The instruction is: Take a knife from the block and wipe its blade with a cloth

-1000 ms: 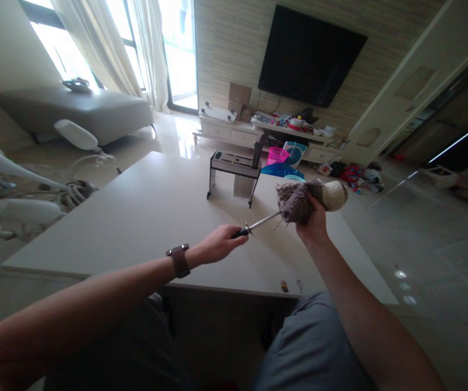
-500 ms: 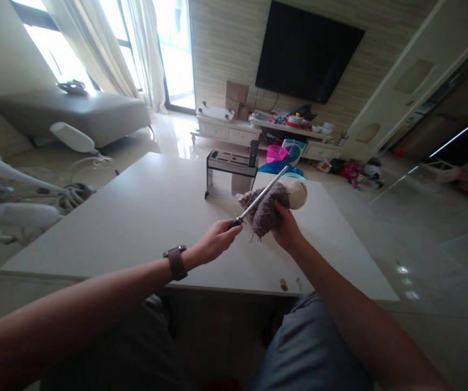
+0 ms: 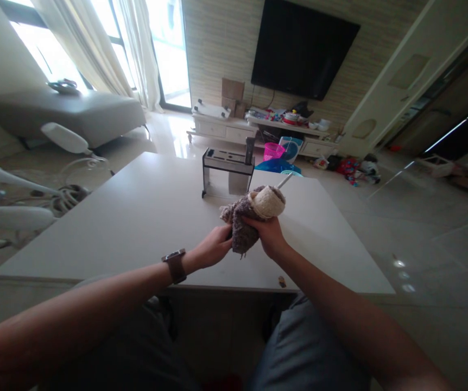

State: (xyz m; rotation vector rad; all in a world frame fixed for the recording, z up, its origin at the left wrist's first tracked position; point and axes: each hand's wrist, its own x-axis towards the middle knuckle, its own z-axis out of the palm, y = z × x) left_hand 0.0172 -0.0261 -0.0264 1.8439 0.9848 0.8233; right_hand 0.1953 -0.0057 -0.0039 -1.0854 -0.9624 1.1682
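Observation:
My left hand point(image 3: 216, 245) is closed round the dark handle of a honing steel, and the handle is mostly hidden behind a cloth. Past the cloth, only the tip of the honing steel point(image 3: 286, 180) sticks out towards the far right. My right hand point(image 3: 270, 234) is closed on the fluffy grey-brown and cream cloth point(image 3: 245, 231), which lies bunched over the rod. Both hands are above the white table point(image 3: 136, 217). Just beyond them stands a knife block point(image 3: 226, 157) with clear sides and a dark top; a dark-handled knife point(image 3: 250, 149) is slotted at its right end.
A small yellow and dark item point(image 3: 282, 282) lies by the table's near edge. Behind the table are a pink basket point(image 3: 273, 151), a blue bag point(image 3: 274, 165) and a low TV cabinet point(image 3: 217, 131). White chairs point(image 3: 65, 137) stand on the left.
The cloth has come over the rod, covering most of it, where before the rod lay exposed in front. My right hand has moved left and nearer to me, towards my left hand.

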